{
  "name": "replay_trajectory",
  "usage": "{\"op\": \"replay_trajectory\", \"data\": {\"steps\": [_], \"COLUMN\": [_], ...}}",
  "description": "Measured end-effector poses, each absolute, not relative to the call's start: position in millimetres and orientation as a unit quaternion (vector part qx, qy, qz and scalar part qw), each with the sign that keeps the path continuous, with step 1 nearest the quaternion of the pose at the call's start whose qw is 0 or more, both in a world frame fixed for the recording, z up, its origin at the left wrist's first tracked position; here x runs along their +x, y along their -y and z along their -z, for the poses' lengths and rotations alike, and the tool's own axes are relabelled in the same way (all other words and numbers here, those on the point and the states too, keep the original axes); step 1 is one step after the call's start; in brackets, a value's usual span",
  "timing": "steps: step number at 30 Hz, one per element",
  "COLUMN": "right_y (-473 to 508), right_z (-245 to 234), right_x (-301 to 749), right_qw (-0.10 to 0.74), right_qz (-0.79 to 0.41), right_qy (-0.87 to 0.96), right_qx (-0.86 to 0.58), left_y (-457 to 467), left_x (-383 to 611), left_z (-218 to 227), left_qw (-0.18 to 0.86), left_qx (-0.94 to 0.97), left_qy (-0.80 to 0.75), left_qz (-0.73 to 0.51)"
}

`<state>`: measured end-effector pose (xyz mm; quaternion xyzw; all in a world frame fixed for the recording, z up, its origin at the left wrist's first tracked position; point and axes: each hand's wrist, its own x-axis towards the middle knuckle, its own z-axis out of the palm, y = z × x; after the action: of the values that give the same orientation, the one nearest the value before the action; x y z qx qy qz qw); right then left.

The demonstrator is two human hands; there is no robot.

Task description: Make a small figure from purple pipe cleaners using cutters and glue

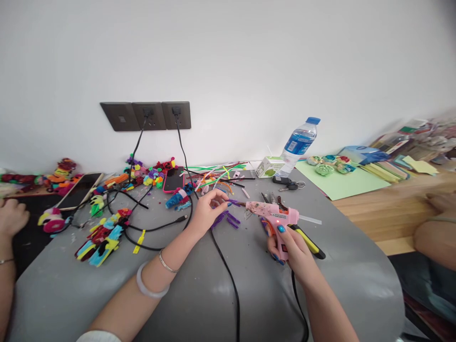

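Observation:
My right hand (289, 249) grips a pink hot glue gun (274, 216) by its handle, nozzle pointing left, a glue stick jutting from its back. My left hand (207, 209) pinches a small purple pipe-cleaner piece (233, 203) right at the nozzle tip. More purple pipe-cleaner bits (226, 220) lie on the grey table (199, 285) just below my fingers. The gun's black cord (228, 275) runs toward me across the table.
Colourful pipe-cleaner figures (101, 237) and loose stems litter the left and back. Phones (173, 179), a water bottle (298, 145), a small green carton (270, 166), keys and yellow-handled pliers (308, 241) lie about. Other people's hands show at the left edge (10, 216) and right edge (436, 223).

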<state>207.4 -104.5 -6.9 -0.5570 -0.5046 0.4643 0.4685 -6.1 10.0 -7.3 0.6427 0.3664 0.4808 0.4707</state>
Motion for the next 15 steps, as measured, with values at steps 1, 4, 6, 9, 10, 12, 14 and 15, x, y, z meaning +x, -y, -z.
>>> {"op": "replay_trajectory", "data": {"steps": [1,4,6,9,10,12,14,15], "right_y": [105,105,105,107,108,110,112,113], "right_z": [7,5,4,2,3,3,2,0], "right_x": [207,208,209,213,215,220,225,228], "right_qw": [0.468,0.462,0.454,0.445,0.449,0.483,0.546,0.58], "right_qz": [-0.464,-0.468,-0.474,-0.481,-0.481,-0.472,-0.457,-0.45], "right_qy": [0.505,0.508,0.51,0.511,0.507,0.486,0.45,0.431], "right_qx": [-0.557,-0.555,-0.555,-0.556,-0.557,-0.555,-0.538,-0.525], "left_y": [-10,-10,-10,-9,-9,-10,-9,-9], "left_x": [-6,-6,-6,-6,-6,-7,-7,-7], "left_z": [7,8,8,8,8,7,6,5], "left_qw": [0.468,0.46,0.457,0.455,0.457,0.463,0.469,0.472], "left_qx": [0.642,0.643,0.647,0.648,0.647,0.643,0.64,0.639], "left_qy": [-0.367,-0.368,-0.369,-0.372,-0.372,-0.371,-0.369,-0.368], "left_qz": [-0.484,-0.489,-0.487,-0.484,-0.484,-0.484,-0.484,-0.484]}}
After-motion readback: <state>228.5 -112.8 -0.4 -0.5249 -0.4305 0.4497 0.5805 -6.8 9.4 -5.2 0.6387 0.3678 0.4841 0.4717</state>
